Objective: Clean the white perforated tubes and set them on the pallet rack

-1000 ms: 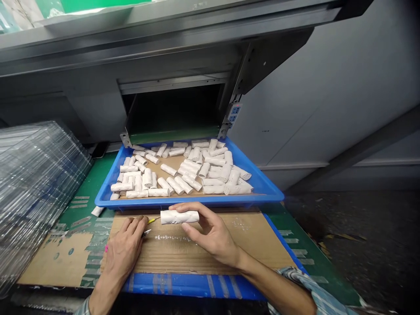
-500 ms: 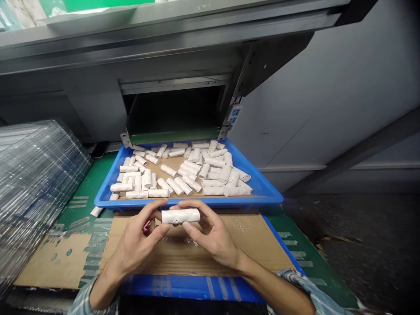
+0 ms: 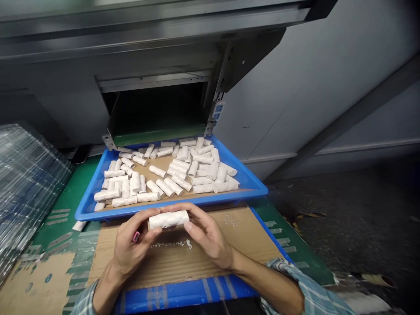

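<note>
Between my two hands lies a white roll [image 3: 169,219], roughly level, above a brown cardboard sheet [image 3: 226,262]. My left hand [image 3: 131,243] grips its left end between thumb and fingers. A small pink object [image 3: 136,236] also sits in that palm; its kind is hidden. On the other end, my right hand [image 3: 210,238] has its thumb in front and its fingers behind. Just beyond the hands stands a blue tray [image 3: 197,202] holding many similar white rolls [image 3: 157,170], some stacked, some lying loose.
Behind the tray a dark chute opening [image 3: 160,109] with a green belt sits under a metal frame. A power strip [image 3: 217,111] hangs at its right. Plastic-wrapped stock [image 3: 29,183] stands at the left, and a single roll [image 3: 79,225] lies outside the tray.
The camera view has shifted, so the tray and frame appear further left. My left hand has closed in on the roll's left end, and the roll's surface shows turned slightly.
</note>
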`<state>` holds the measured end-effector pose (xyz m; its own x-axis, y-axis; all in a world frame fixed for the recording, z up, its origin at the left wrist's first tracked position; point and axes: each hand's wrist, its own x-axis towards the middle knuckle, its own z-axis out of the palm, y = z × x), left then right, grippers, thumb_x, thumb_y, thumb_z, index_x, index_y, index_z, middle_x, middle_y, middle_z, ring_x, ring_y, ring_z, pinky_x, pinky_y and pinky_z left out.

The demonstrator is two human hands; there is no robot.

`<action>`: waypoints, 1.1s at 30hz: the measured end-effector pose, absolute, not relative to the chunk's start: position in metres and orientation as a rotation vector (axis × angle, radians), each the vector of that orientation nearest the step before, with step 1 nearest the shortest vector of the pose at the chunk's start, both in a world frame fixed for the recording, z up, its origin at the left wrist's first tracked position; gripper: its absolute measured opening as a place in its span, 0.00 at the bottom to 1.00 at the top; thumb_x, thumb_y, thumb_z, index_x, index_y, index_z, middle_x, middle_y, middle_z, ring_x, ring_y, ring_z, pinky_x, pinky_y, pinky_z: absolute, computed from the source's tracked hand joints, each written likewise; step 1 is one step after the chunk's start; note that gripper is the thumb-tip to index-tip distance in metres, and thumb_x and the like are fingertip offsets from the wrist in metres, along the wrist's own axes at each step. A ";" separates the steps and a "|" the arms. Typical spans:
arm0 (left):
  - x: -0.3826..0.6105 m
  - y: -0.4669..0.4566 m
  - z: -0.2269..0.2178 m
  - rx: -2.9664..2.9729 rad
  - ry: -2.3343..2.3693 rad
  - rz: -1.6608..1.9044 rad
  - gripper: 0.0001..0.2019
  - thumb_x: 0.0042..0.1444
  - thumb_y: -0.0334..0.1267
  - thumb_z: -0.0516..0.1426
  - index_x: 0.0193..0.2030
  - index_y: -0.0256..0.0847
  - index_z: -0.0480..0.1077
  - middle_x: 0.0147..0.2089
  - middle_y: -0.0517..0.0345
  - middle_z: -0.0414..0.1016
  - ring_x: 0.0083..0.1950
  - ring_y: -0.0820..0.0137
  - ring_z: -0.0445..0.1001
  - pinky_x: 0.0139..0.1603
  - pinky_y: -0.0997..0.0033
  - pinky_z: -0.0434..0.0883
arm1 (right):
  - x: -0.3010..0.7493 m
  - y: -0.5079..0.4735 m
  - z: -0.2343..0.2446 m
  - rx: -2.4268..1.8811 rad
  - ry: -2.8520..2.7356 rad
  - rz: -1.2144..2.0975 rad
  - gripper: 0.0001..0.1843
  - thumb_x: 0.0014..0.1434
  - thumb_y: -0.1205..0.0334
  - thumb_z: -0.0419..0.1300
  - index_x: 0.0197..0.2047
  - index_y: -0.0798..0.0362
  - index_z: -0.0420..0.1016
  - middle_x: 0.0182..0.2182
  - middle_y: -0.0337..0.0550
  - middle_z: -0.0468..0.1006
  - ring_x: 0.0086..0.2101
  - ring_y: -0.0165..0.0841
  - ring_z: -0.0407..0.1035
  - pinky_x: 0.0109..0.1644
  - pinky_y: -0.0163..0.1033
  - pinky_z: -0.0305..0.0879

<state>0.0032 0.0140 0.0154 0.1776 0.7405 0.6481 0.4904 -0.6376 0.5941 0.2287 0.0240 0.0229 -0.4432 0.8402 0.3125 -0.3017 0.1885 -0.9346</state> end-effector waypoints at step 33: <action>0.004 0.011 0.007 2.078 1.079 1.369 0.15 0.71 0.43 0.62 0.60 0.41 0.76 0.51 0.46 0.85 0.45 0.64 0.84 0.41 0.72 0.80 | 0.229 0.024 0.007 -0.648 -1.578 1.257 0.17 0.75 0.52 0.59 0.62 0.47 0.78 0.60 0.51 0.81 0.61 0.45 0.75 0.67 0.49 0.72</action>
